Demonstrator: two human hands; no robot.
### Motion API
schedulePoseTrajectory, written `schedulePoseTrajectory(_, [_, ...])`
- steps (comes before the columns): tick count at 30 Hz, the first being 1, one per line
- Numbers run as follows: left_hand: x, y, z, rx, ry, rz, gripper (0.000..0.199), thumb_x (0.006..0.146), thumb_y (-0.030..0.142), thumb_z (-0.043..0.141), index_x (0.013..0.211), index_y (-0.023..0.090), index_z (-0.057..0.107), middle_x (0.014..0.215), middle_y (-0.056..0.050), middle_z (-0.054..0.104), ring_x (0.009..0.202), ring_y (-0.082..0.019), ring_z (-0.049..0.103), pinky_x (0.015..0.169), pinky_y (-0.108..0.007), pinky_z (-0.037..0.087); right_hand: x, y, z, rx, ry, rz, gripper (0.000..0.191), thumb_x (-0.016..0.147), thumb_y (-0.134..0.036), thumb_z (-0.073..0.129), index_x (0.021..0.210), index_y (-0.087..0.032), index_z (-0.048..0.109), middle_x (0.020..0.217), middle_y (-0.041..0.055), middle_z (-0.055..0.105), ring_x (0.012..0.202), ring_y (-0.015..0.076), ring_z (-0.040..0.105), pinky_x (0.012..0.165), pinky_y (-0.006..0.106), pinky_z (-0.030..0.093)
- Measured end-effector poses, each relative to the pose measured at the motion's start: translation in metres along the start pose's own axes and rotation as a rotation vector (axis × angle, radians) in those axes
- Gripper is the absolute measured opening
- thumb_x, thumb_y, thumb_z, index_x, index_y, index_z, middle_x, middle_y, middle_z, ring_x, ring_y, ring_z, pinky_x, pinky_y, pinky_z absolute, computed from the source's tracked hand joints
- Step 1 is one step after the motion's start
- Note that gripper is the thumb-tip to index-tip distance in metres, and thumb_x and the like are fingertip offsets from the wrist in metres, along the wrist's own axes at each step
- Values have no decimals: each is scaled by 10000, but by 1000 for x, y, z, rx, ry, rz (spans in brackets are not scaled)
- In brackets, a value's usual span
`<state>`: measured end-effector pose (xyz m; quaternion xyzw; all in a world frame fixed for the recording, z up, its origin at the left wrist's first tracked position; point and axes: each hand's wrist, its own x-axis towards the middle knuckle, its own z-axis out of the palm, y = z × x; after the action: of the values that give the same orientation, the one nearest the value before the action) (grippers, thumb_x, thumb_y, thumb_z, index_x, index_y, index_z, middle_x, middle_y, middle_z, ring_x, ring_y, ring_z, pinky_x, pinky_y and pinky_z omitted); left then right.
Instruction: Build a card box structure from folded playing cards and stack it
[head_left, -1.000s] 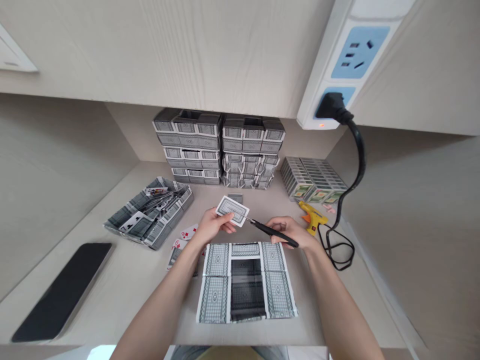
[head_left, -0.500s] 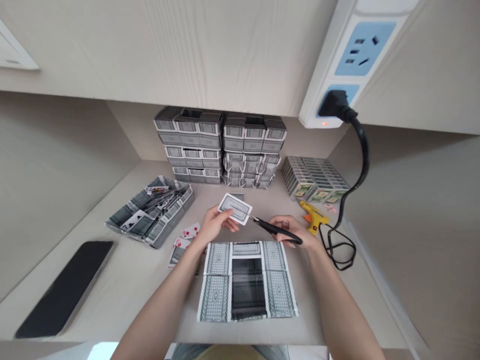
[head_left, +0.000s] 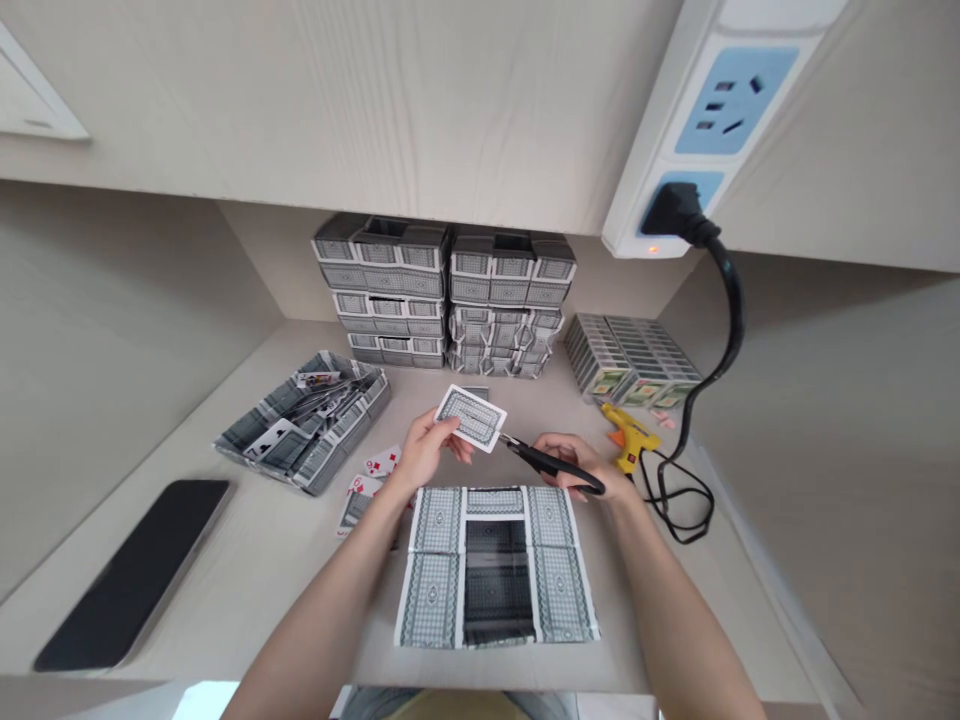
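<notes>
My left hand [head_left: 429, 448] pinches a playing card [head_left: 471, 418] by its left side, with the grey patterned back facing up. Black-handled scissors [head_left: 551, 462] are gripped in my right hand [head_left: 574, 462], their tips reaching the card's right edge. Whether the blades are around the card or only beside it, I cannot tell. Below both hands, near the desk's front, lies a box built of playing cards [head_left: 431, 590] with a rectangular opening in its middle. Several loose cards [head_left: 364, 490] lie face up and face down by my left forearm, partly covered by it.
A tray made of cards [head_left: 341, 440] holds loose cards at left, beyond a black phone [head_left: 131, 575]. Stacked card boxes [head_left: 390, 280] stand at the back, with packed decks [head_left: 630, 355] to their right. A yellow glue gun [head_left: 630, 437] trails its cord; a power strip [head_left: 739, 100] hangs above.
Almost nothing differs. The whole view has shifted very slightly, and both hands keep nearly the same pose, with the scissor tips still at the card's right edge.
</notes>
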<state>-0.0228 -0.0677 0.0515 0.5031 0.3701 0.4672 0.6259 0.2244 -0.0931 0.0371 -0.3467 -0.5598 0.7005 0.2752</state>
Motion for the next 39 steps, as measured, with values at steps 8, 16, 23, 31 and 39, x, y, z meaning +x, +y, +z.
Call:
schedulePoseTrajectory(8, [2, -4, -5, 106, -35, 1, 253, 725, 369, 515, 615, 145, 470, 427, 3, 565, 374, -106, 507, 431, -230, 384, 3, 2, 3, -3, 44, 1, 503, 527, -429, 740, 870, -152, 497, 513, -72, 477, 312, 23, 302, 251, 142, 205])
schedulePoseTrajectory(16, [4, -10, -8, 188, -49, -14, 282, 742, 395, 503, 592, 159, 462, 356, 40, 488, 351, -95, 479, 427, -213, 361, 0, -8, 13, -36, 88, 3, 496, 534, -461, 721, 854, -145, 514, 517, -70, 474, 317, 23, 296, 273, 148, 214])
schedulePoseTrajectory(23, [3, -9, -7, 129, -102, -53, 314, 730, 433, 518, 582, 164, 451, 327, 69, 420, 316, -98, 471, 395, -208, 340, 1, -3, 7, -31, 97, 16, 460, 548, -422, 726, 849, -145, 518, 516, -66, 491, 296, 22, 299, 256, 154, 209])
schedulePoseTrajectory(31, [1, -4, -8, 162, -105, -73, 333, 745, 434, 511, 568, 167, 422, 314, 78, 376, 319, -109, 488, 389, -201, 303, 4, 4, 0, -55, 94, 49, 437, 543, -329, 754, 874, -150, 531, 519, -75, 516, 275, 22, 327, 236, 143, 203])
schedulePoseTrajectory(39, [1, -4, -9, 153, -122, -73, 353, 754, 438, 505, 550, 172, 394, 312, 82, 352, 324, -111, 490, 399, -206, 310, 4, -1, 5, -65, 125, 41, 426, 528, -299, 765, 858, -137, 548, 531, -66, 538, 300, 17, 347, 262, 137, 202])
